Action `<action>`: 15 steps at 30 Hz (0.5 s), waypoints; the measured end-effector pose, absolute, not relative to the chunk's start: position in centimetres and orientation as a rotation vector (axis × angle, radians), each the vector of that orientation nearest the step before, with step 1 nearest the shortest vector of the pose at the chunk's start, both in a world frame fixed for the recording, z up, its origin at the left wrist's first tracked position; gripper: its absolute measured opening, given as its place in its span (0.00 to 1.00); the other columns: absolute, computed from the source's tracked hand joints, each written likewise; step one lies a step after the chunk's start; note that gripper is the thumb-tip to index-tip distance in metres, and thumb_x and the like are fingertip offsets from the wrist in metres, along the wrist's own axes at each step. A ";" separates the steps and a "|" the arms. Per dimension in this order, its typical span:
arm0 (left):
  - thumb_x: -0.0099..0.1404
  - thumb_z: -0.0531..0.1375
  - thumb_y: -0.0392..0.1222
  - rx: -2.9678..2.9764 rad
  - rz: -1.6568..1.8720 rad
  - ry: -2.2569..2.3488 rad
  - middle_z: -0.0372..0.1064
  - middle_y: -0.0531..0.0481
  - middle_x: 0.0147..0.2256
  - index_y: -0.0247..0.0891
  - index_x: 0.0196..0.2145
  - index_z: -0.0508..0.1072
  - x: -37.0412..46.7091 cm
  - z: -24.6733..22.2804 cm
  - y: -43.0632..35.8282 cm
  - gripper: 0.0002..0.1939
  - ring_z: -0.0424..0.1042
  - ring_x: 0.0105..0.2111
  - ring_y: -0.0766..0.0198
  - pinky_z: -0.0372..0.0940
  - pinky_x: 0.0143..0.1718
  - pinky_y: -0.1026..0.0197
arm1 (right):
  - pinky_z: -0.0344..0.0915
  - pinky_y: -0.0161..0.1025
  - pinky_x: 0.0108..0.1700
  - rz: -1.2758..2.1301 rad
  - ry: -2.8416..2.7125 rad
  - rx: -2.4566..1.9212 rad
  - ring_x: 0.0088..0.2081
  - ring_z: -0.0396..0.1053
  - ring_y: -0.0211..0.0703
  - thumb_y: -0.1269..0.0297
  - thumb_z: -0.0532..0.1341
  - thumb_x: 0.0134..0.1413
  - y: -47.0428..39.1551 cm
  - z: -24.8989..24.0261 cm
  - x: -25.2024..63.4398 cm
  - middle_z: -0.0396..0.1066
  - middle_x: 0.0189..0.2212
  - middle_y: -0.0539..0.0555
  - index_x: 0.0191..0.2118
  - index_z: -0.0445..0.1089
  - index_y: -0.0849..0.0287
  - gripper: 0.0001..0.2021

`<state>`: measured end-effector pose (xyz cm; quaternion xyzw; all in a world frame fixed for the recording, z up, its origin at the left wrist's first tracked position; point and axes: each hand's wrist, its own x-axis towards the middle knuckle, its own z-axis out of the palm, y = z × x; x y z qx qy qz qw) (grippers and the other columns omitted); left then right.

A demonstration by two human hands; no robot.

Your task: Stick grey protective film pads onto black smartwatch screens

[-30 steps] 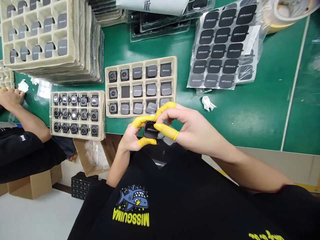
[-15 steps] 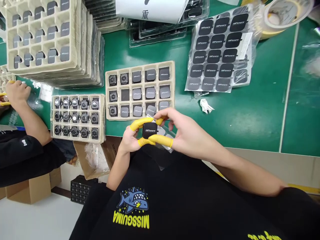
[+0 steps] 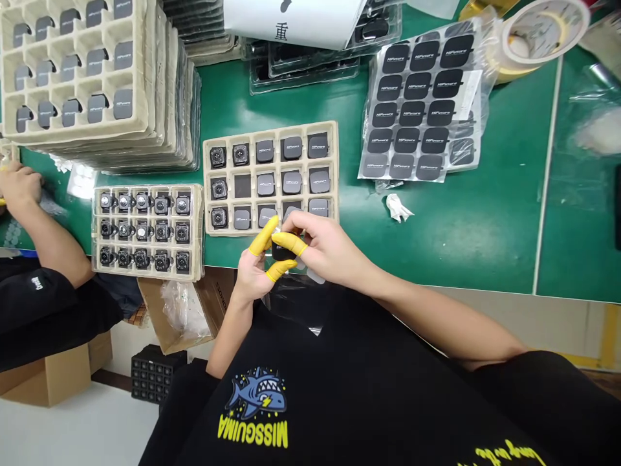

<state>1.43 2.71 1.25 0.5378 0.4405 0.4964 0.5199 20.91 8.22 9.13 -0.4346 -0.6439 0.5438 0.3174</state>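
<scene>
My left hand point(image 3: 255, 268), with yellow finger covers, grips a small black square watch piece point(image 3: 283, 251) between thumb and finger. My right hand point(image 3: 317, 249) reaches over the piece from the right, its covered thumb and finger pinched at the top edge. Clear film with pale round stickers point(image 3: 315, 276) hangs beneath my right hand. Both hands are just in front of a beige tray point(image 3: 208, 175) whose compartments hold watch pieces and grey labelled squares; one compartment in its middle row shows only a dark pad point(image 3: 242, 186).
A second tray point(image 3: 198, 223) of watch pieces lies to the left, before a tall tray stack point(image 3: 140, 97). Label sheets point(image 3: 412, 113), crumpled white paper point(image 3: 399, 208) and a tape roll point(image 3: 546, 32) are at the right. Another person's hand point(image 3: 20, 184) is at the far left.
My right thumb has moved from the lower edge of the black piece up to its top edge, now covering much of it. The left fingers have shifted upward slightly.
</scene>
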 end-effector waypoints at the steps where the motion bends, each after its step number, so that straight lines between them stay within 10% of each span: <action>1: 0.65 0.76 0.61 1.252 1.200 1.065 0.84 0.46 0.46 0.48 0.75 0.69 1.2 1.5 2.7 0.46 0.84 0.46 0.55 0.80 0.53 0.53 | 0.59 0.42 0.38 1.385 -1.718 -1.118 0.33 0.65 0.42 0.59 0.61 0.71 9.0 8.8 20.6 0.70 0.30 0.49 0.34 0.67 0.54 0.11; 8: 0.71 0.74 0.51 1.080 1.253 1.097 0.81 0.52 0.35 0.43 0.77 0.65 -2.0 3.4 1.2 0.43 0.79 0.33 0.64 0.75 0.41 0.61 | 0.60 0.45 0.42 0.911 -1.857 -1.286 0.37 0.66 0.49 0.65 0.59 0.72 19.0 4.6 15.1 0.70 0.32 0.52 0.32 0.62 0.53 0.13; 15: 0.70 0.75 0.53 0.983 1.315 1.170 0.81 0.52 0.34 0.43 0.76 0.67 -3.7 3.2 -0.8 0.43 0.77 0.31 0.65 0.74 0.38 0.62 | 0.70 0.58 0.53 0.651 -2.232 -1.452 0.59 0.67 0.69 0.59 0.59 0.77 20.6 1.4 10.2 0.74 0.50 0.68 0.45 0.78 0.58 0.12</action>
